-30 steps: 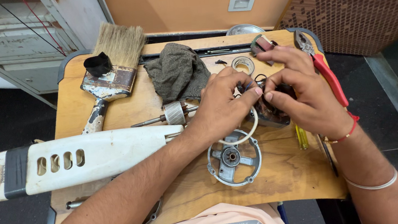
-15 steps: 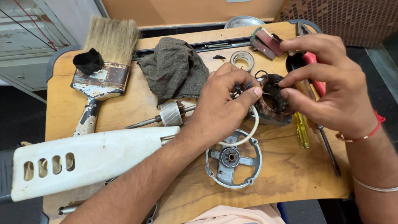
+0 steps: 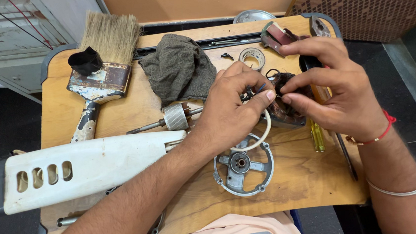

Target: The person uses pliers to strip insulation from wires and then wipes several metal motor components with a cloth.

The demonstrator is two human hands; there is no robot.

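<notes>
My left hand (image 3: 230, 107) and my right hand (image 3: 331, 88) meet over a dark brown wound motor coil (image 3: 282, 110) on the wooden table (image 3: 303, 174). The fingertips of both hands pinch thin wires at the top of the coil; a white wire loop (image 3: 262, 136) hangs below my left hand. A round grey metal end cover (image 3: 242, 165) with spokes lies just in front of my hands. A motor shaft with a silver rotor (image 3: 174, 117) lies to the left, partly under my left hand.
A long white plastic housing (image 3: 72, 169) lies at the left. A wide worn paintbrush (image 3: 101, 71), a grey rag (image 3: 178, 67), a tape roll (image 3: 252, 57), a yellow-handled screwdriver (image 3: 317, 135) and other tools lie on the table.
My right hand has dropped from the table's far edge down onto the coil, fingertips now meeting my left hand's. The view has shifted slightly.
</notes>
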